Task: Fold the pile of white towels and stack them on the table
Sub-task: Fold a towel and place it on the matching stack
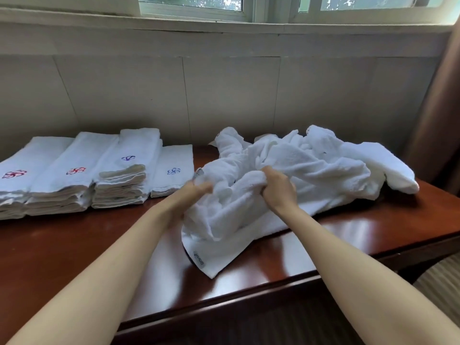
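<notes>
From the head camera I see both forearms reaching forward over the table (74, 245). My left hand (196, 192) and right hand (277, 186) each clutch a bunched towel (224, 220), fingers curled into it, at the near edge of the loose pile (323, 160); folded stacks (74, 175) sit left.

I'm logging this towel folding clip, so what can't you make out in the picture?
Head view only:
- Left hand: motion-blurred, fingers buried in the crumpled white terry towel.
- Small grey label on that towel: lettering too small.
- Leftmost folded white towel stack: cut off by the frame edge.
- Unfolded towel pile: count hidden by overlap.
</notes>
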